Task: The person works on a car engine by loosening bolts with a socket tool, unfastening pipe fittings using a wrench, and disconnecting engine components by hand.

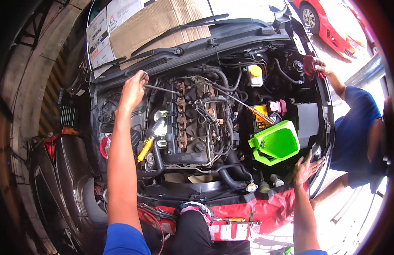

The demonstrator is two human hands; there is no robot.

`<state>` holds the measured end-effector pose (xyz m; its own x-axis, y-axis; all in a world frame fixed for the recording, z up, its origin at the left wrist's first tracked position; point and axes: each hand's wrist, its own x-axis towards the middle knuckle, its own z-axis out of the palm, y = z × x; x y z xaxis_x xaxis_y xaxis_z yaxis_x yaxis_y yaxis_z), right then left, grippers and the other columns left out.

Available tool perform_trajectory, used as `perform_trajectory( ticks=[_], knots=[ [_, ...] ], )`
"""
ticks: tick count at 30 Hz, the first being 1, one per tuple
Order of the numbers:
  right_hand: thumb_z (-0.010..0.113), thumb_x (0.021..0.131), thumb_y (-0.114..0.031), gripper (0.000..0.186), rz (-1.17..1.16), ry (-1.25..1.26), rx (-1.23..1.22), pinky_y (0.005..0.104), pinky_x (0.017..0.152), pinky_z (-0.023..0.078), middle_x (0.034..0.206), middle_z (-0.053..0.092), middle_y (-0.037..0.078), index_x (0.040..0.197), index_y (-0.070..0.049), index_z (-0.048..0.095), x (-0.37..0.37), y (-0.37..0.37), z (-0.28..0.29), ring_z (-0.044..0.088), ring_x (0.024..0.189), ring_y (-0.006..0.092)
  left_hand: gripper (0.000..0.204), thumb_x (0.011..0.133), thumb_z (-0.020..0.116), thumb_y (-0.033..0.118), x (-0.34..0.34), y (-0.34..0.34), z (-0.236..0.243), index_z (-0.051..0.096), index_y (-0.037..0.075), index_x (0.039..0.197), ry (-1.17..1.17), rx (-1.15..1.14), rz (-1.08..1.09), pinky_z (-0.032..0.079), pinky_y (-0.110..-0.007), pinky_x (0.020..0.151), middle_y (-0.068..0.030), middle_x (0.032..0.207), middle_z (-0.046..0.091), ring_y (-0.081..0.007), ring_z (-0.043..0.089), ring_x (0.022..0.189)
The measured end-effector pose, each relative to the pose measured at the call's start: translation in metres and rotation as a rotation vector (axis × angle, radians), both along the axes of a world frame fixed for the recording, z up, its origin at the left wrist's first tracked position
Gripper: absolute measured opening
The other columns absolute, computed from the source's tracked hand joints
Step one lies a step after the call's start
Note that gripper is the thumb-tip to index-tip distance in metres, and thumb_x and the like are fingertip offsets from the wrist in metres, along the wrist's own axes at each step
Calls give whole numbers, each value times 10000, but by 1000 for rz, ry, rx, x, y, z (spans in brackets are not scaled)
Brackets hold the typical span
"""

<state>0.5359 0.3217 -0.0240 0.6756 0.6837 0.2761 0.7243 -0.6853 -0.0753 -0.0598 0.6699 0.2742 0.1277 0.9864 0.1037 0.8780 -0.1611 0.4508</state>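
My left hand [132, 91] is closed around one end of a long thin metal rod [161, 89]. From my fist the rod runs right, its far tip at the row of brownish metal parts [181, 104] along the top of the engine [190, 157]. What kind of tool it is, I cannot tell. My right hand [306, 169] lies with fingers spread on the car's front right corner, by the headlight. Close to it, a cut-open bright green plastic jug [269, 158] sits over the right side of the engine bay, with some dark bits inside.
A yellow-handled lamp [145, 149] leans left of the engine. Cardboard [163, 21] covers the windscreen. Wrenches [239, 222] lie on the red fender cover [269, 212] in front. At right, another person in blue [354, 123] holds a dark red cloth [309, 67].
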Motion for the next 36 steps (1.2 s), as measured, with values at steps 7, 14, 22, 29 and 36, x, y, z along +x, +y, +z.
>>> perform_trajectory(
  ticks=[7, 14, 22, 29, 36],
  knots=[
    [719, 959, -277, 718, -3, -6, 9, 571, 1299, 209, 1768, 83, 278, 1623, -346, 455, -1, 0, -3, 100, 1633, 490, 199, 989, 529, -27, 4, 13, -56, 641, 24, 1146, 162, 35, 18, 525, -503, 852, -209, 1038, 742, -437, 712, 1026],
    [720, 956, -276, 709, 2, 16, 19, 574, 1301, 195, 1767, 78, 284, 1616, -334, 467, -4, 2, -1, 87, 1634, 494, 166, 1028, 539, 15, -7, 15, -72, 653, 22, 1149, 156, 17, 176, 557, -466, 832, -188, 1006, 765, -363, 759, 987],
    [707, 968, -276, 688, 21, -10, 15, 582, 1300, 192, 1758, 75, 295, 1614, -313, 473, 2, -3, 0, 77, 1629, 508, 214, 1039, 539, 55, -10, 15, -87, 687, 9, 1186, 81, -6, 328, 589, -440, 852, -188, 1023, 781, -329, 778, 977],
    [696, 981, -279, 672, 10, 17, -11, 586, 1297, 200, 1751, 74, 309, 1614, -305, 472, -7, 2, 3, 84, 1623, 518, 203, 1033, 555, 102, -18, 34, -100, 681, -17, 1139, 184, 113, 369, 544, -567, 918, -267, 1128, 748, -467, 712, 1101],
    [702, 978, -303, 665, -2, 5, -30, 574, 1310, 169, 1747, 75, 327, 1607, -301, 489, -1, -1, 3, 70, 1624, 525, 453, 1074, 545, 471, 63, 37, -130, 672, 52, 1189, 481, 388, 536, 382, -587, 1049, -167, 1238, 666, -359, 575, 1271]
  ],
)
